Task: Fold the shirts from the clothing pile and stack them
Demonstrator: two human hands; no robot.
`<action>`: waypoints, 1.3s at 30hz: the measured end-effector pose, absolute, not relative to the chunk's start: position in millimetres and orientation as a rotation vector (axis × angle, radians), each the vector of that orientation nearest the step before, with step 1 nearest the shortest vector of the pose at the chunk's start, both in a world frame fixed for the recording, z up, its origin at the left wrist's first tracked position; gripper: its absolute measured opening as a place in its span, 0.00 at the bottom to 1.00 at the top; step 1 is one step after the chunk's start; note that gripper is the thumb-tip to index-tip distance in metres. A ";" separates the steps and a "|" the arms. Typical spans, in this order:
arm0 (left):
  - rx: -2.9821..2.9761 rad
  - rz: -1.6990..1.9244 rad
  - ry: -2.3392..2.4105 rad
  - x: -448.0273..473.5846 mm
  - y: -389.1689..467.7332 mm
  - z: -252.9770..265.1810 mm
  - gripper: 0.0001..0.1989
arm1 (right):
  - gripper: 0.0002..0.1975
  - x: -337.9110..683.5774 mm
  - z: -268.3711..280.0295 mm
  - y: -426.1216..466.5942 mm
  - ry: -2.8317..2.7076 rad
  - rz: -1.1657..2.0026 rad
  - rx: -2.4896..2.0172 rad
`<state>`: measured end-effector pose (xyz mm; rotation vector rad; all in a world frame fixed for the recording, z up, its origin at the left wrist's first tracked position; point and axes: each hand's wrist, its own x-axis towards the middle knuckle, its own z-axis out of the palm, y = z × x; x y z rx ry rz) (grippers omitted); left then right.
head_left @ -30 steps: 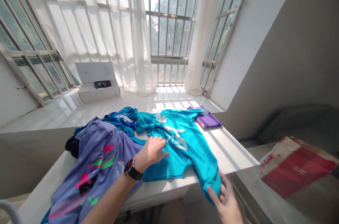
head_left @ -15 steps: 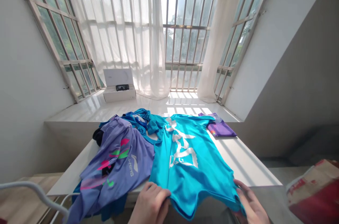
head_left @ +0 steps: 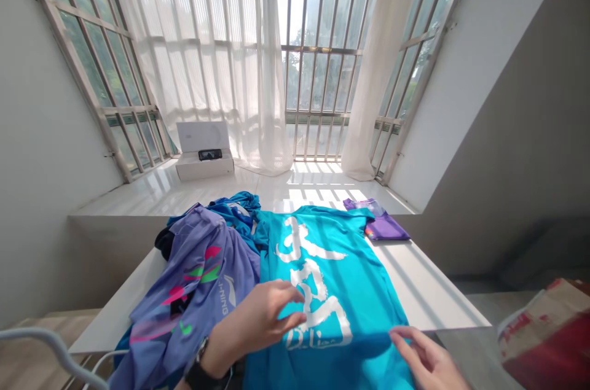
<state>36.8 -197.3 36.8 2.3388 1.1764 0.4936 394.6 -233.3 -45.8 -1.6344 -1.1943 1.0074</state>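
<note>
A turquoise T-shirt (head_left: 369, 279) with white brushed characters lies spread over the white table, its lower part hanging toward me. My left hand (head_left: 271, 310), with a dark watch on the wrist, hovers over the lower print, thumb and fingers apart and nothing between them. At the shirt's lower right edge, my right hand (head_left: 426, 356) pinches the fabric between thumb and fingers. A lilac sports shirt (head_left: 203, 279) with pink and green marks lies bunched to the left, over other blue clothes (head_left: 242, 199).
A folded purple garment (head_left: 387, 228) sits at the table's back right. On the windowsill stands an open white box (head_left: 205, 166) with a black device. A grey-white cable (head_left: 50, 338) curves at lower left; a red and brown bag (head_left: 548, 335) is at right.
My left hand has let go of the hem and moved up over the print. The shirt lies flatter and extends closer to me. My right hand has shifted slightly left along its edge.
</note>
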 end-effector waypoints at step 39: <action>2.376 0.436 1.623 38.1 10.6 -30.0 0.11 | 0.24 255.5 -32.5 135.7 -1.662 0.258 -1.975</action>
